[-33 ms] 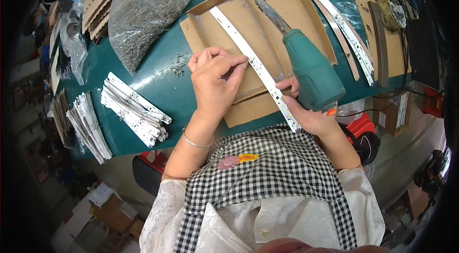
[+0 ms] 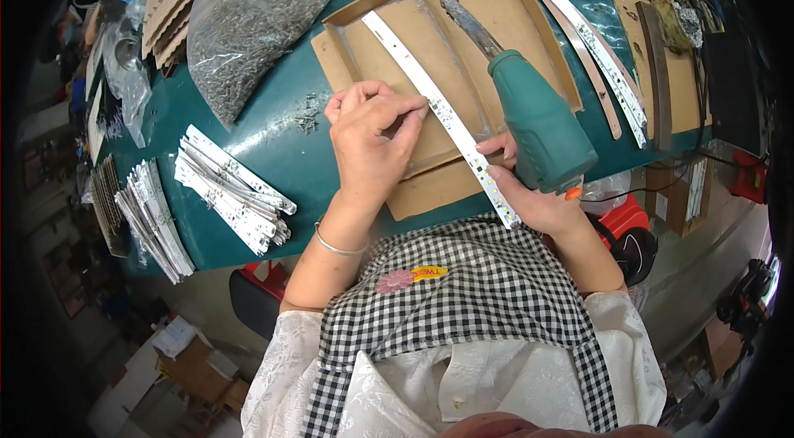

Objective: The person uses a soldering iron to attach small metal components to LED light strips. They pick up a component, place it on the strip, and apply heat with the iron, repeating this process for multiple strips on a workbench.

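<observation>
A narrow white LED circuit strip (image 2: 453,122) slants over a cardboard tray (image 2: 546,49). My right hand (image 2: 538,202) grips its near end between thumb and fingers. My left hand (image 2: 372,136) is closed in a pinch, its thumb and forefinger tips at the strip's left edge near the middle. Whatever those fingertips hold is too small to make out. Above the tray and my right hand is a green-bodied tool (image 2: 542,119) with a dark metal tip, like a soldering gun. Its body hides part of my right hand; I cannot tell whether that hand touches it.
Two piles of white LED strips (image 2: 227,190) lie at the left. Behind them sits a clear bag of small metal pins (image 2: 248,33), with loose pins (image 2: 308,114) on the green table (image 2: 265,99). More long strips (image 2: 579,33) lie right of the tray. A cable (image 2: 637,190) runs at the right.
</observation>
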{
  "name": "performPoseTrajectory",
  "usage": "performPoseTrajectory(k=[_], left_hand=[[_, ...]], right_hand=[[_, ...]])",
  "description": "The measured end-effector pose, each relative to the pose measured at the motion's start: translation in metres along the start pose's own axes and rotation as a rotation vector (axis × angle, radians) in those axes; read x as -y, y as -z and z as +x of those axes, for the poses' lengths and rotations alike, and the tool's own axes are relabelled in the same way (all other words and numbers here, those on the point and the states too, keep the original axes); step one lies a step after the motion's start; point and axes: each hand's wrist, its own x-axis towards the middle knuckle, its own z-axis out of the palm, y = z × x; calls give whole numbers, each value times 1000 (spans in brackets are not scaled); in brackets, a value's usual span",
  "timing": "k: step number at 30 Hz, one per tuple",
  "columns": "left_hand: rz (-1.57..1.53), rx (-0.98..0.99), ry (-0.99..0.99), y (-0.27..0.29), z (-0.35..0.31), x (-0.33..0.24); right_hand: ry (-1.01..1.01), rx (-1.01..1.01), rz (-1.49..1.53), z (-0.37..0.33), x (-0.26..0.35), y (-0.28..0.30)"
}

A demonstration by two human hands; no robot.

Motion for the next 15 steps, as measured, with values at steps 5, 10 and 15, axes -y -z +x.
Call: performPoseTrajectory(k=[5,10,15], left_hand=[[-12,23,19,1,0,2],[35,6,-54,1,3,0],[35,2,-68,1,3,0]], right_hand=[[-120,-6,298,2,5,-1],[28,32,16,-1,-6,4],[12,23,58,1,-1,1]])
